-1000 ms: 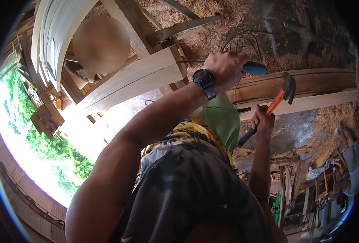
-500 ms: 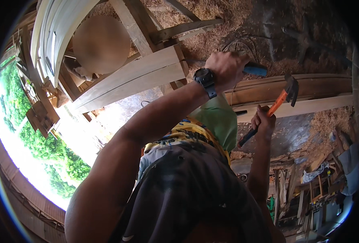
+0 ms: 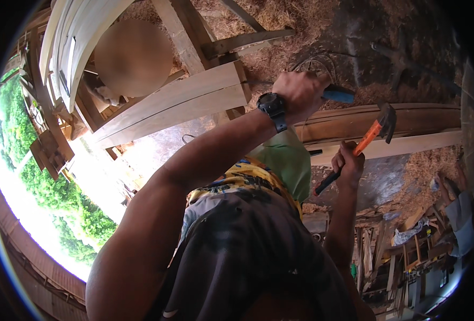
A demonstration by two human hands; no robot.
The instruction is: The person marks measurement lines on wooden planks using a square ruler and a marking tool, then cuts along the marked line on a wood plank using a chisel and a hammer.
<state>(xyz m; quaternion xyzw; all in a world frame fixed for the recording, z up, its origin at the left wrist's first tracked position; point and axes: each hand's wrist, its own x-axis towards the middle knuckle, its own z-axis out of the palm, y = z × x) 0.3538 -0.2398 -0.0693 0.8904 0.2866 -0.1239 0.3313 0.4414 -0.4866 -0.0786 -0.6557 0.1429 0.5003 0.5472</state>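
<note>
My left hand (image 3: 303, 93), wearing a black wristwatch (image 3: 272, 109), is closed round a chisel (image 3: 338, 95) whose blue handle end sticks out to the right. Its thin dark shank runs left from my fist toward the end of a pale curved plank (image 3: 183, 104); whether the tip touches the wood is hard to make out. Lower and to the right, my right hand (image 3: 348, 163) grips a claw hammer (image 3: 368, 139) by its orange and black handle. The hammer's dark metal head is up, apart from the chisel's handle.
Long boards (image 3: 387, 125) lie beyond the hammer. Curved timbers (image 3: 82, 43) and a thick beam (image 3: 181, 35) stand at upper left. Wood shavings (image 3: 429, 166) and a coiled cable (image 3: 320, 67) cover parts of the floor. Another person (image 3: 459, 214) is at far right, near stacked timber.
Both hands keep their grips and stay almost in place. The surroundings shift slightly in the picture, as from a small head movement.
</note>
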